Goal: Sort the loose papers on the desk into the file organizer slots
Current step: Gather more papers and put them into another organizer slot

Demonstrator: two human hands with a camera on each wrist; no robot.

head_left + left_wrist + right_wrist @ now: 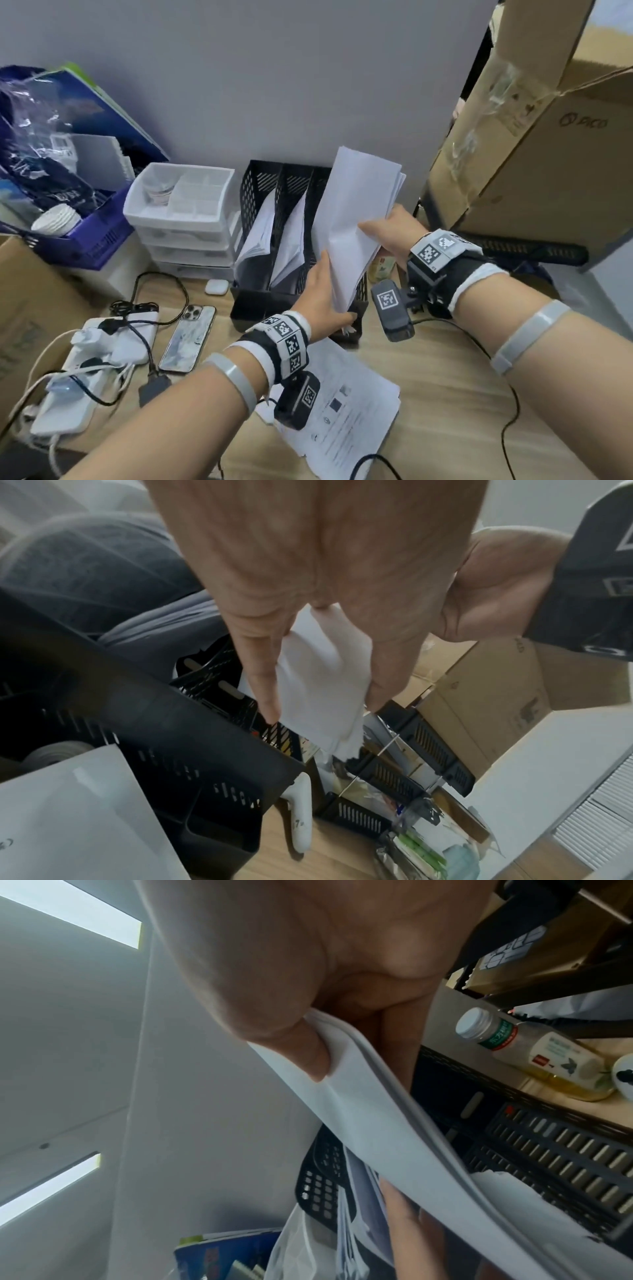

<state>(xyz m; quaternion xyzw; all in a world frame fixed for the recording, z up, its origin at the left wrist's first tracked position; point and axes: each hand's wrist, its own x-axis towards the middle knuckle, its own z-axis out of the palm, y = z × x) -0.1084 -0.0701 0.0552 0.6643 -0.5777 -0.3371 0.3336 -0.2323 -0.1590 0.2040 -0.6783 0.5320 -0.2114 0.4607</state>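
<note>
Two file organizer [248, 310] slots hold papers; the right hand [390, 234] pinches a sheaf [352, 212] into the third, the left hand [318, 305] steadies it with straight fingers; loose papers [356, 414] wait in front of the organizer

File organizer [255, 185]: black perforated plastic, three upright slots, standing at the back of the desk against the wall.
Left slot: white sheets [258, 229], leaning.
Middle slot: white sheets [291, 243], leaning.
Right slot: thick stack of white paper [349, 219], tilted with its top toward the wall and its lower edge inside the slot's front end. The right hand [394, 233] pinches its right edge, and the left hand [322, 301] lays straight fingers against its lower part.
Loose papers [349, 421]: printed sheets, lying flat and slightly fanned on the desk just in front of the organizer.
</note>
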